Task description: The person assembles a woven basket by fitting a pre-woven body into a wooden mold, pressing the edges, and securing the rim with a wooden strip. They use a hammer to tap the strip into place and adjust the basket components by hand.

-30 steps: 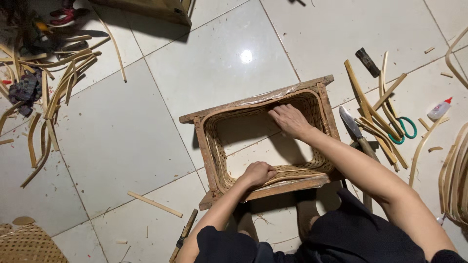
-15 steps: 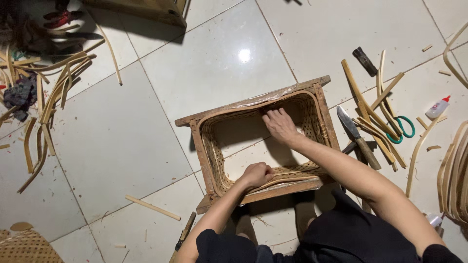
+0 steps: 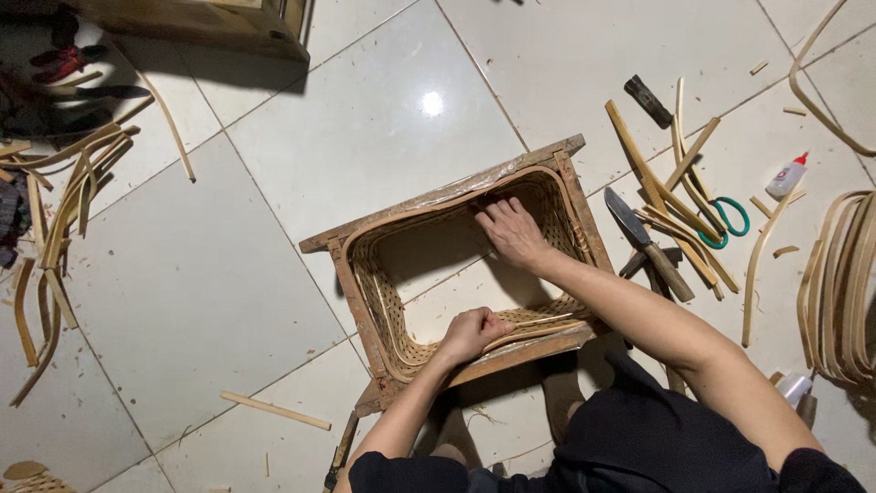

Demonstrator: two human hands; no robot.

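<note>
A rectangular wooden frame lined with woven cane stands on the tiled floor in front of me. My left hand is closed in a fist on the bent cane strips along the frame's near inner edge. My right hand reaches inside and presses flat, fingers together, against the woven cane wall near the far right corner. The floor tile shows through the frame's open middle.
Right of the frame lie a broad knife, green-handled scissors, cane strips, a glue bottle and coiled cane bands. Cane offcuts litter the left. A stick lies front left. A wooden box stands at the top.
My right hand has slid farther along the inside of the far woven wall. The view has shifted slightly. My left hand stays on the near edge.
</note>
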